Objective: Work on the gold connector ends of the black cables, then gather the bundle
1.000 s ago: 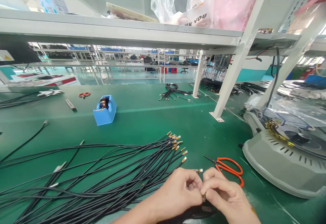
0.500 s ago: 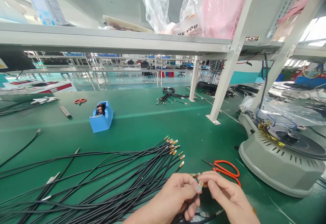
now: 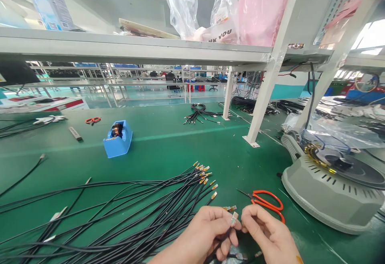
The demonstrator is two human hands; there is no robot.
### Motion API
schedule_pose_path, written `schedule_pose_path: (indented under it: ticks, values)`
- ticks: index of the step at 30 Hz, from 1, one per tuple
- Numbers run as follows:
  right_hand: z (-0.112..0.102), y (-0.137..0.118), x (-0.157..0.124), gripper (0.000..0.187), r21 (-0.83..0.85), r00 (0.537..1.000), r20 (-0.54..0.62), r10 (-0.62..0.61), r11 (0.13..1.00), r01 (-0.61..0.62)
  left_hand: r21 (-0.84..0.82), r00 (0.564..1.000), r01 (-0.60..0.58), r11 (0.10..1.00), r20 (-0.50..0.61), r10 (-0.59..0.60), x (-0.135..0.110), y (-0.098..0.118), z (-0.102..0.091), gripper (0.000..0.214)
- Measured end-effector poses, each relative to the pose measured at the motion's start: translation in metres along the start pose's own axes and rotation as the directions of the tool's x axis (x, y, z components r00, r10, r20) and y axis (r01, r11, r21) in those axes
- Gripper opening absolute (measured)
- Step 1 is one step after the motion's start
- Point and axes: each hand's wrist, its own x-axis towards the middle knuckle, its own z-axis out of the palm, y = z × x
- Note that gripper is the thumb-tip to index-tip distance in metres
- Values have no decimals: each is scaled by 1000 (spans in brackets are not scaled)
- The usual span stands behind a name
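Note:
My left hand (image 3: 212,232) is closed around the end of a black cable, pinching it just below its small metal connector (image 3: 234,217), which points up. Just right of the connector, my right hand (image 3: 264,230) has its thumb and fingertips pressed together; whatever is between them is too small to make out. Red-handled scissors (image 3: 267,199) lie behind my right hand. To the left a bundle of black cables (image 3: 156,212) spreads over the green table, many tipped with metal connectors wrapped in amber tape. Below my hands more connector ends show partly.
A grey tape dispenser machine (image 3: 327,192) stands at the right. Further back are a blue tape holder (image 3: 118,140), small red scissors (image 3: 93,120) and a coiled cable bundle (image 3: 198,111). A white shelf (image 3: 135,47) with posts (image 3: 264,83) crosses above the table.
My right fingers have drawn slightly away from the connector and curled together. My left hand still grips the cable, its connector now more exposed. The view has shifted a little.

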Motion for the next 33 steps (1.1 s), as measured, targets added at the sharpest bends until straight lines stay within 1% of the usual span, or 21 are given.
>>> schedule_pose_path:
  ticks: [2,6,8,10,11,12,13,14,16,17,18,19,20,22,25,28,29,31,32,33]
  values:
    - [1,2,0,39,77,996,-16,83,994,-82,6,1000,-20,1000,-17,20,0,2,0,34]
    - [6,0,-2,48,203,984,-47,175,966,-162,18,996,-74,997,-47,75,-1,6,-1,38]
    - [9,-5,-3,51,191,977,-53,206,963,-193,53,992,-108,993,-67,111,-1,7,-1,42]
    - [10,-9,-4,52,79,974,-93,208,976,-201,114,987,-137,984,-71,145,-3,7,-2,45]
    - [10,-10,-5,52,-17,976,-125,178,983,-182,147,984,-154,977,-64,165,-4,8,-2,48]
    - [9,-11,-5,51,-137,981,-149,122,980,-143,181,982,-172,968,-44,182,-6,8,-2,52]
    - [9,-10,-4,50,-272,987,-156,40,959,-82,215,977,-201,956,-21,210,-8,8,-1,54]
    - [9,-10,-4,49,-404,987,-147,-62,915,-2,253,968,-241,937,-2,250,-9,8,1,54]
    - [9,-8,-2,44,-594,964,-83,-251,790,155,354,942,-319,879,13,336,-14,8,6,41]
    - [9,-8,-1,42,-643,949,-54,-309,738,204,420,926,-347,839,11,377,-16,8,9,30]
    - [11,-8,0,39,-671,938,-45,-344,706,227,493,910,-363,791,6,414,-18,7,13,19]
    - [12,-10,0,37,-683,932,-53,-358,694,228,563,897,-370,739,11,442,-19,7,16,10]
    - [14,-12,1,36,-686,932,-64,-356,694,218,619,889,-378,688,37,456,-21,6,19,8]
    - [17,-17,2,35,-686,936,-91,-339,703,188,680,867,-425,597,116,485,-23,4,22,17]
    - [21,-23,1,31,-683,942,-110,-317,713,160,697,822,-503,511,201,533,-21,-4,19,23]
    - [26,-21,-2,20,-689,946,-107,-305,709,151,707,777,-560,432,267,570,-16,-13,13,23]
    - [27,-19,-3,17,-689,948,-110,-300,710,144,707,770,-575,412,296,565,-14,-16,12,22]
    - [29,-14,-3,15,-679,948,-126,-293,722,133,716,775,-574,397,318,546,-12,-16,13,21]
    - [29,-13,-2,15,-666,947,-133,-293,734,133,722,785,-557,409,299,542,-11,-15,14,20]
    - [28,-11,-1,17,-647,945,-138,-296,749,140,721,799,-534,442,260,542,-10,-12,15,20]
